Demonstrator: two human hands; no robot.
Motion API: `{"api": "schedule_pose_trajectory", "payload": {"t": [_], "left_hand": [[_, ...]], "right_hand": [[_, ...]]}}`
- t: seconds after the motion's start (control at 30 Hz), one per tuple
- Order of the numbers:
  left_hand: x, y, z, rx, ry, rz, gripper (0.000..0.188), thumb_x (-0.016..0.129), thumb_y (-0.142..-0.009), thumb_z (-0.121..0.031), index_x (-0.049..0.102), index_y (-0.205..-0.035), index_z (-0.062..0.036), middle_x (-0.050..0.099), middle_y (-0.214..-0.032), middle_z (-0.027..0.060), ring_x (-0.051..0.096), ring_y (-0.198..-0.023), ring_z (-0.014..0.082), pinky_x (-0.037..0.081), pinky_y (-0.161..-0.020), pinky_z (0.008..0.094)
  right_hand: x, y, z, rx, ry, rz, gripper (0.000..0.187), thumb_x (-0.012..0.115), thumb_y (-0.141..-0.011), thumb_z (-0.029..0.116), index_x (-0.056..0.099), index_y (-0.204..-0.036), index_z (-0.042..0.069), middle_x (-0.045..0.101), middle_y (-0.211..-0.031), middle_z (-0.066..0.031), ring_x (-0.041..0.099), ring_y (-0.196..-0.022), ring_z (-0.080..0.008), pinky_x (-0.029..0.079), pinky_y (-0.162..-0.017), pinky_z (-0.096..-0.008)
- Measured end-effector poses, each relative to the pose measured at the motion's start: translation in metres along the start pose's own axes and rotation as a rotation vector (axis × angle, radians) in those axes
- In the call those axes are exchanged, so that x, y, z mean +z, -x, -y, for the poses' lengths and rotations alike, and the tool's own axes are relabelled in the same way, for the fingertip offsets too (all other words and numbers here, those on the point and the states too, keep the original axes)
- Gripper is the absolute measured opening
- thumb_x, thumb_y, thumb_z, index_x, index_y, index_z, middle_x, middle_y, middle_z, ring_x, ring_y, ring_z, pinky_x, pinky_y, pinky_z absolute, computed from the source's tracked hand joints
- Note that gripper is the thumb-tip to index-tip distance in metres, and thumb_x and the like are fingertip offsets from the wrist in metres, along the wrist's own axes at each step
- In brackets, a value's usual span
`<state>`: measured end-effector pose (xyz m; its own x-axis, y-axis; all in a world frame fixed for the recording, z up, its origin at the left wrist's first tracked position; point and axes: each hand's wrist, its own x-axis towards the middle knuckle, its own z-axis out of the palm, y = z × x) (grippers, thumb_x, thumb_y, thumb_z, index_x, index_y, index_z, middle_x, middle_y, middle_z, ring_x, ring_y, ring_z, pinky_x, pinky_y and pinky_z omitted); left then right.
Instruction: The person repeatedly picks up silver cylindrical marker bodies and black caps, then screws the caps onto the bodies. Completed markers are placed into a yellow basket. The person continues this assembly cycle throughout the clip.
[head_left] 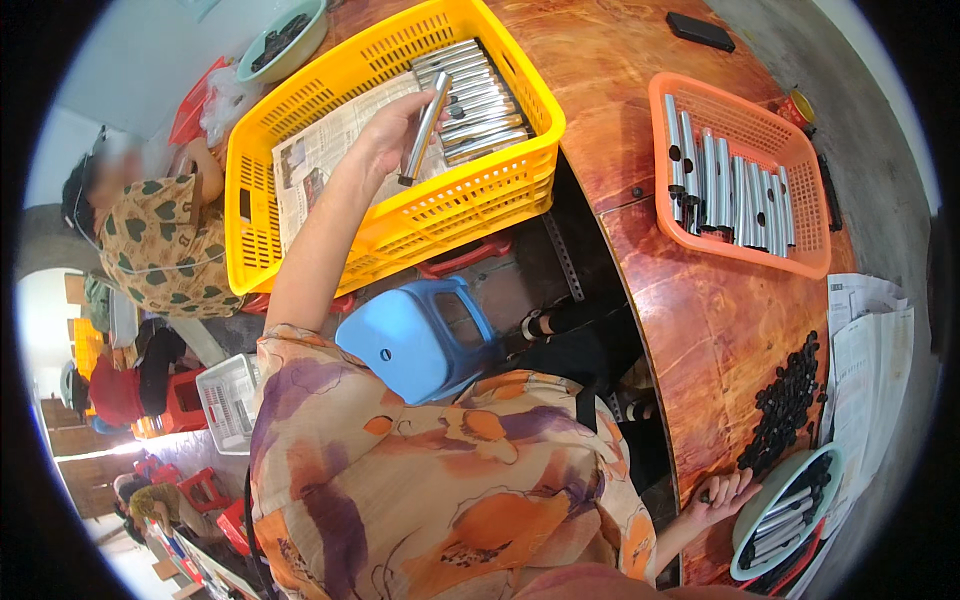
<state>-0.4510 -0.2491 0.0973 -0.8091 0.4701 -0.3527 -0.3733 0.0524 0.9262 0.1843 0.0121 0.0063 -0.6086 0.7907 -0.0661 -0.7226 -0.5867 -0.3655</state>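
My left hand (388, 135) is closed around a silver metal tube (428, 128) with a dark end, holding it tilted over a yellow plastic crate (400, 232). Inside the crate, similar tubes (480, 110) lie in a stack beside a sheet of newspaper (312, 160). At the lower right, my right hand (722, 495) has its fingers curled beside a pile of small black parts (785, 405). Something dark shows at its fingers, too small to make out. Next to this hand stands a pale green bowl (742, 550) holding more tubes and black pieces.
An orange basket (675, 235) of tubes stands on the wood-patterned table (650, 300). Papers (870, 350) and a black case (700, 32) lie near the edges. A blue stool (400, 345) is below the crate. A co-worker (160, 235) sits at the left near another bowl (290, 50).
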Motion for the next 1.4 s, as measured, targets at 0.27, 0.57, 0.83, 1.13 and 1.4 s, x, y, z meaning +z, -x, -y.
{"api": "schedule_pose_trajectory", "payload": {"t": [0.27, 0.57, 0.83, 1.13, 1.4], "left_hand": [[0.011, -0.066, 0.044, 0.426, -1.116, 0.118, 0.042, 0.075, -0.067, -0.029, 0.057, -0.093, -0.0012, 0.061, -0.085, 0.0106, 0.058, -0.078, 0.0222, 0.046, -0.070, 0.0313], [0.038, -0.074, 0.070, 0.704, -1.389, 0.231, 0.029, 0.063, -0.075, -0.027, 0.055, -0.090, -0.0039, 0.062, -0.089, 0.0166, 0.059, -0.085, 0.0347, 0.047, -0.069, 0.0415], [0.038, -0.062, 0.051, 0.505, -1.313, 0.134, 0.039, 0.065, -0.072, -0.030, 0.057, -0.101, -0.0044, 0.063, -0.085, 0.0154, 0.062, -0.079, 0.0309, 0.048, -0.069, 0.0378], [-0.017, -0.050, 0.032, 0.212, -0.753, 0.025, 0.027, 0.070, -0.075, -0.029, 0.059, -0.086, -0.0062, 0.060, -0.064, 0.0061, 0.059, -0.058, 0.0123, 0.045, -0.050, 0.0265], [-0.032, -0.039, 0.071, 0.517, -1.618, 0.394, 0.015, 0.053, -0.078, -0.020, 0.056, -0.080, -0.0053, 0.062, -0.072, 0.0163, 0.060, -0.073, 0.0354, 0.046, -0.062, 0.0420]], "right_hand": [[0.012, -0.002, -0.006, -0.019, -0.016, -0.020, 0.035, 0.039, -0.098, 0.034, 0.041, -0.076, 0.007, 0.029, -0.048, 0.0008, 0.026, -0.033, -0.0068, 0.020, -0.036, -0.0244], [0.013, -0.003, -0.007, -0.014, -0.027, -0.020, 0.035, 0.040, -0.097, 0.034, 0.037, -0.073, 0.009, 0.031, -0.048, 0.0005, 0.026, -0.032, -0.0075, 0.020, -0.035, -0.0247], [0.015, 0.001, -0.008, -0.045, -0.032, -0.103, 0.035, 0.040, -0.097, 0.034, 0.038, -0.073, 0.008, 0.031, -0.048, 0.0005, 0.026, -0.033, -0.0073, 0.021, -0.037, -0.0250], [0.015, -0.002, -0.009, -0.018, -0.028, -0.028, 0.034, 0.041, -0.097, 0.034, 0.037, -0.074, 0.009, 0.030, -0.049, 0.0008, 0.027, -0.034, -0.0069, 0.021, -0.038, -0.0248], [0.014, -0.001, -0.008, -0.008, -0.034, -0.028, 0.035, 0.040, -0.097, 0.035, 0.037, -0.074, 0.009, 0.030, -0.049, 0.0006, 0.027, -0.034, -0.0071, 0.022, -0.038, -0.0251]]}}
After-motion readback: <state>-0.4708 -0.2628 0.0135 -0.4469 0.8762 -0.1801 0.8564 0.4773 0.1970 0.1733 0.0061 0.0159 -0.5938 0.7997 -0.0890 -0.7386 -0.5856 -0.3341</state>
